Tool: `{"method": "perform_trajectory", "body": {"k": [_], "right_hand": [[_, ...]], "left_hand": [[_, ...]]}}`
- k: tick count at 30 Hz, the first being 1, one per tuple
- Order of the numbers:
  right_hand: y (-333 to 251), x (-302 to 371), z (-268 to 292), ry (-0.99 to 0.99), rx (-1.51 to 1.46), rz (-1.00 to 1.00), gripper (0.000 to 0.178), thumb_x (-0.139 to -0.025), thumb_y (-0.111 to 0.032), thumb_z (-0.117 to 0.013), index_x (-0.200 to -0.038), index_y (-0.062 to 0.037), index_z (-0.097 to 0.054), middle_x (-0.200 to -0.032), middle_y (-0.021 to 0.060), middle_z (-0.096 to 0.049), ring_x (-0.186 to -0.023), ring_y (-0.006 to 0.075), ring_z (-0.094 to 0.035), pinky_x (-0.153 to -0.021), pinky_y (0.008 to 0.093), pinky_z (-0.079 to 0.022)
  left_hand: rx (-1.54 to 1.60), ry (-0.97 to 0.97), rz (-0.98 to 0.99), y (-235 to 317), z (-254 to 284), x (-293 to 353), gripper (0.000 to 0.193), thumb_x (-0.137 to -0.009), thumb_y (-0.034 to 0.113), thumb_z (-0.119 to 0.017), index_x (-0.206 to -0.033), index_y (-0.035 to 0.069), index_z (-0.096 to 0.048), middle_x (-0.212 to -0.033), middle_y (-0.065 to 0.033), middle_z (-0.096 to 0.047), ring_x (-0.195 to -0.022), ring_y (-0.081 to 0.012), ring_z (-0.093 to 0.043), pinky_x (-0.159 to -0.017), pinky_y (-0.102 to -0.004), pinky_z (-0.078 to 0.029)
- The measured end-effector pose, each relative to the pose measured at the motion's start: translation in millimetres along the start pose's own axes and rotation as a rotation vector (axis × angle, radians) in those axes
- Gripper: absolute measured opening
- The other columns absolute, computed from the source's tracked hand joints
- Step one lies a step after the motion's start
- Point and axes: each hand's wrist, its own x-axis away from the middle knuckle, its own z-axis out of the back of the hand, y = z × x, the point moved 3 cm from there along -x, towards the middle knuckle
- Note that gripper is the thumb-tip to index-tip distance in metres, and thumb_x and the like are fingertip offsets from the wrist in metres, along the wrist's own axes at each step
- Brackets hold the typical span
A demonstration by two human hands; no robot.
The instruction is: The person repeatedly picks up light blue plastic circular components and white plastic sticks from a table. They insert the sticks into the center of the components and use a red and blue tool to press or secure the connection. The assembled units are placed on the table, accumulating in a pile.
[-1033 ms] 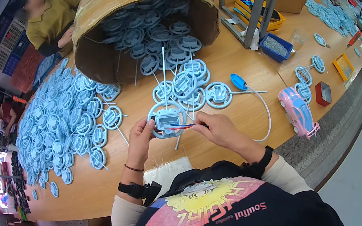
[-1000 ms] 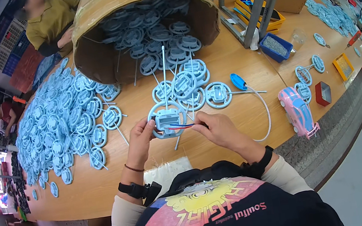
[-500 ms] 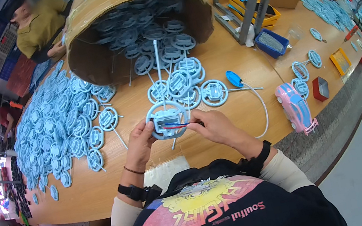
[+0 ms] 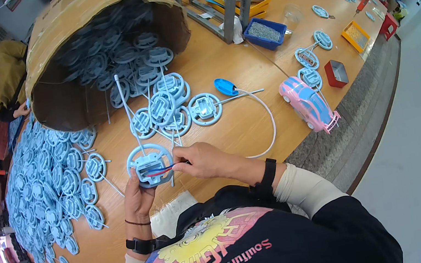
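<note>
A light blue toy steering wheel (image 4: 147, 163) is held up just above the near part of the table (image 4: 111, 220), its open hub facing the person and its long thin rod (image 4: 128, 114) pointing away. Red and blue wires (image 4: 160, 170) run from the hub to the right. The left hand (image 4: 138, 196) grips the lower left of the rim, thumb in front; its other fingers are mostly hidden behind. The right hand (image 4: 203, 160) has thumb and fingertips pinched together on the wires, just beside the rim. Beyond the hands, several more wheels (image 4: 162, 108) lie overlapping, spilling from a big cardboard box (image 4: 41, 54) tipped on its side. A large pile of wheels (image 4: 50, 186) covers the left of the table. Right of the hands lie a blue oval piece (image 4: 225, 86) with a white cord (image 4: 271, 118) and, farther right, a pink toy car (image 4: 308, 107) near a small red box (image 4: 336, 74). A blue tray (image 4: 265, 43) of small grey bits sits beside a metal frame (image 4: 231, 8). At the far left stands a co-worker (image 4: 1, 77) in a mustard top
</note>
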Motion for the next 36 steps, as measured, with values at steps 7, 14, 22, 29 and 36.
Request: {"method": "perform_trajectory", "body": {"k": [7,14,22,29,36], "right_hand": [[0,-3,-9,0.016,0.010,-0.020,0.019,-0.081,-0.023,-0.058,-0.082,-0.0061,-0.051,-0.069,0.0124,-0.059,-0.063,0.0321,-0.058,-0.056,0.0403,-0.043],[10,-3,-16,0.057,0.043,-0.081,0.018,-0.081,-0.023,-0.058,-0.082,-0.0061,-0.051,-0.069,0.0118,-0.059,-0.063,0.0319,-0.058,-0.056,0.0403,-0.043],[20,-4,-19,0.022,0.054,-0.091,0.020,-0.081,-0.025,-0.057,-0.082,-0.0058,-0.052,-0.069,0.0132,-0.060,-0.066,0.0343,-0.058,-0.058,0.0433,-0.043],[31,1,-7,0.051,0.025,-0.169,0.023,-0.081,-0.027,-0.058,-0.083,-0.0047,-0.053,-0.069,0.0140,-0.060,-0.065,0.0324,-0.059,-0.057,0.0407,-0.044],[31,3,-2,0.058,-0.024,-0.185,0.023,-0.081,-0.026,-0.059,-0.083,-0.0039,-0.052,-0.071,0.0142,-0.061,-0.065,0.0316,-0.059,-0.057,0.0389,-0.044]], "left_hand": [[0.163,0.062,0.011,-9,6,1,0.041,-0.092,0.035,-0.043,-0.120,0.006,-0.044,-0.121,-0.0122,-0.051,-0.110,-0.0249,-0.052,-0.092,-0.0391,-0.044],[0.133,0.160,-0.006,-18,26,-12,0.037,-0.092,0.033,-0.044,-0.118,0.007,-0.046,-0.117,-0.0110,-0.054,-0.106,-0.0230,-0.054,-0.090,-0.0382,-0.046],[0.113,0.276,0.001,-20,66,-17,0.036,-0.091,0.033,-0.046,-0.116,0.008,-0.050,-0.115,-0.0087,-0.056,-0.103,-0.0212,-0.055,-0.087,-0.0380,-0.047],[0.472,0.307,-0.661,118,116,-32,0.045,-0.089,0.036,-0.050,-0.120,0.004,-0.046,-0.120,-0.0111,-0.053,-0.109,-0.0246,-0.051,-0.093,-0.0387,-0.043],[-1.301,0.261,-0.218,70,46,-112,0.043,-0.083,0.026,-0.057,-0.118,0.003,-0.048,-0.118,-0.0125,-0.053,-0.103,-0.0288,-0.053,-0.084,-0.0391,-0.046]]}}
